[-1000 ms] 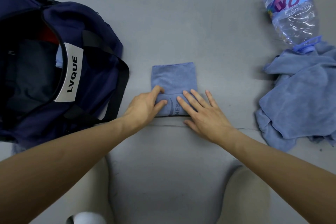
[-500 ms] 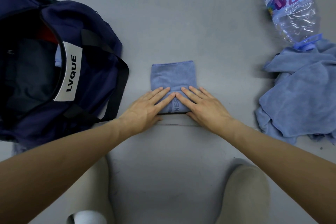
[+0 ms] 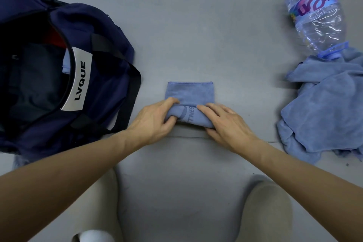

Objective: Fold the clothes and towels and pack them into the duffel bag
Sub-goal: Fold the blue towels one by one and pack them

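Observation:
A small folded blue towel (image 3: 189, 94) lies on the grey floor in front of me. Its near end is rolled up, with printed letters showing. My left hand (image 3: 155, 121) grips the left side of that roll, thumb under and fingers over. My right hand (image 3: 225, 122) grips the right side the same way. The navy duffel bag (image 3: 110, 31) lies open at the left, with dark clothes and a bit of blue cloth inside. A crumpled blue towel (image 3: 322, 108) is heaped at the right.
A large clear plastic water bottle (image 3: 316, 13) lies at the far right, its neck on the crumpled towel. The bag's black strap (image 3: 135, 84) loops out toward the folded towel. My knees (image 3: 269, 208) are at the bottom of the view.
Both hands went from lying flat on the towel's near end to curling round it. The near end has been rolled up and away from me.

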